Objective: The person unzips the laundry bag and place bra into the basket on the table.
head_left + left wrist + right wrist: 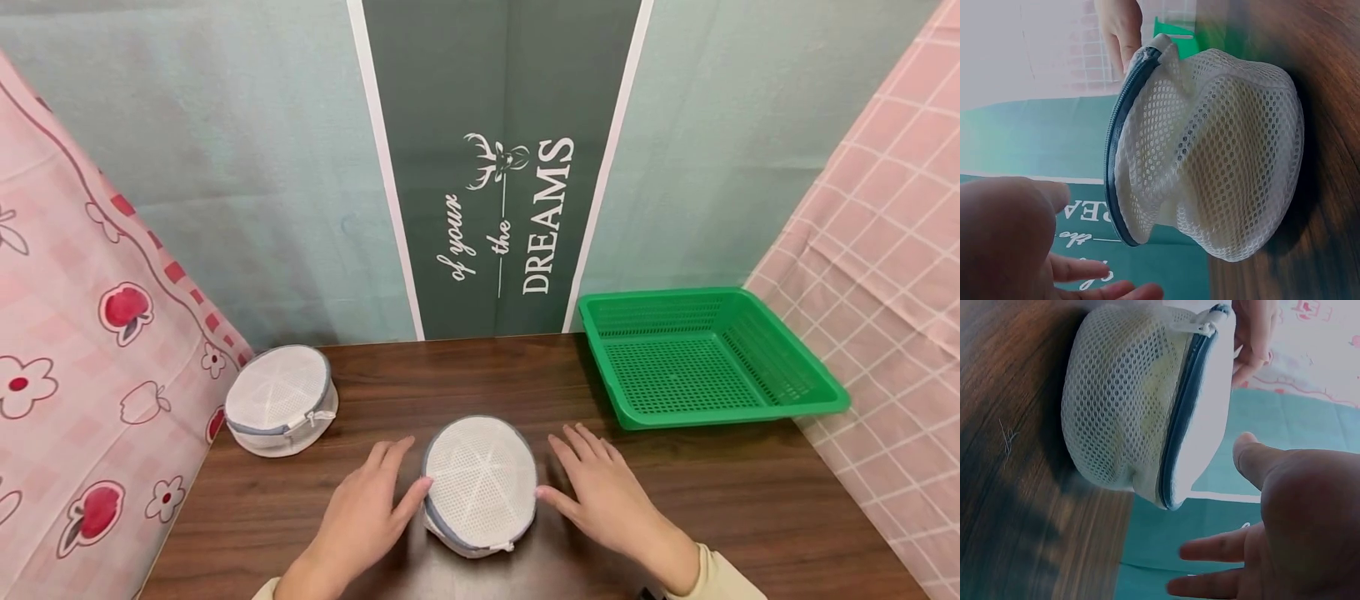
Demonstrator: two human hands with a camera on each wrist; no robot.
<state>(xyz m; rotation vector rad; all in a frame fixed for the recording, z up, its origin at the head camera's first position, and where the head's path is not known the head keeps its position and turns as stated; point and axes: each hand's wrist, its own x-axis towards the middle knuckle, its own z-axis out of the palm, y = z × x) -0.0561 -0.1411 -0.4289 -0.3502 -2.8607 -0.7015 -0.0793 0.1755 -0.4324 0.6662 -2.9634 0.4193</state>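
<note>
I have my left hand and right hand spread wide, gripping nothing, beside the round mesh laundry bag, seemingly zipped up already but not yet lifted off the near-middle counter (its twin sits far left, the green plastic basket far right).

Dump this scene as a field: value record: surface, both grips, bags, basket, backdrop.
surface: brown wood-grain table
left grip: holds nothing, at left edge of centre bag; contact unclear
right grip: holds nothing, at the bag's right edge; contact unclear
centre bag: round, white mesh, blue-grey zip, on table
second bag: similar, at left, near pink patterned cloth
basket: green, perforated, rear right
backdrop: grey-green, darker middle strip reading "DREAMS"
</note>
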